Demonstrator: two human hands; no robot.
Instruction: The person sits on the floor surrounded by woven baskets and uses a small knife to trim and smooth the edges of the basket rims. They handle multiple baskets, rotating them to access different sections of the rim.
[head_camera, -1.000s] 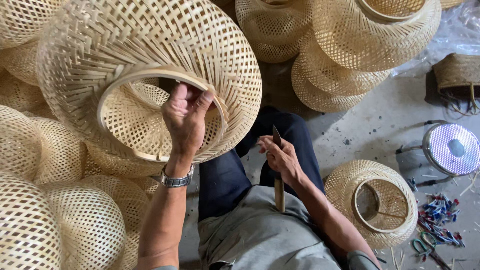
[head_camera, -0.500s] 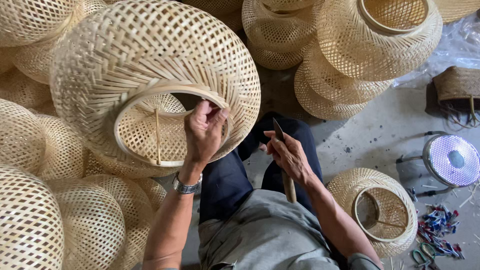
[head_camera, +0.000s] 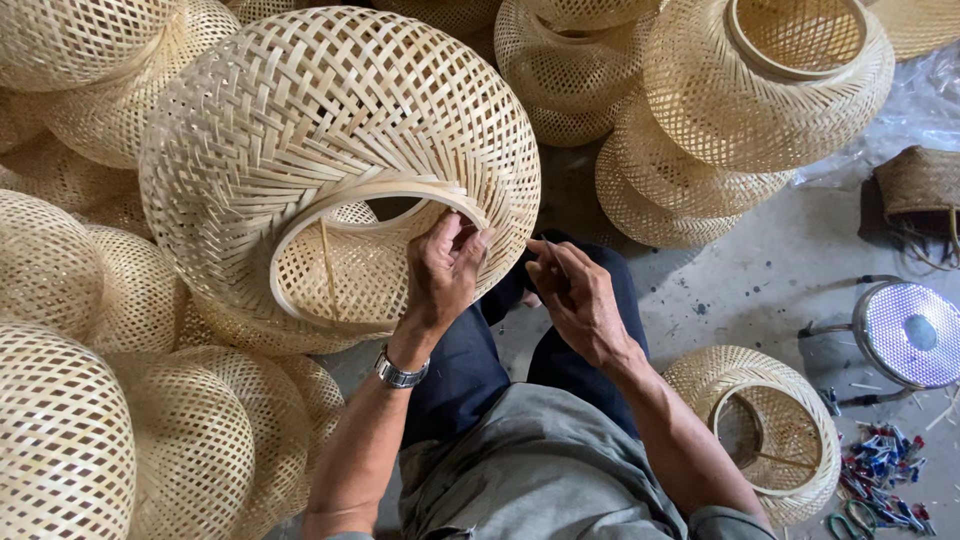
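Head view: left hand (head_camera: 443, 272) grips the rim hoop of a large woven bamboo basket (head_camera: 330, 150) held over the lap, fingers curled over the hoop's edge, thumb outside. Right hand (head_camera: 577, 295) sits just beside it, fingers pressed together, pinching a thin dark tool; its tip is hidden. Smaller woven baskets (head_camera: 760, 100) crowd around; a round lamp (head_camera: 908, 334) stands on the concrete floor (head_camera: 760, 290).

1. My right hand (head_camera: 575, 300) closes over a thin tool; my fingers cover nearly all of it, so its kind is unclear.
2. My left hand (head_camera: 445, 270) hides part of the woven basket's (head_camera: 300, 120) rim hoop (fingertips tucked inside).
3. The dark pouch (head_camera: 920, 185) and the round lamp (head_camera: 910, 335) run off the right edge.
4. The coloured bits (head_camera: 885, 470) on the floor are too small to identify.
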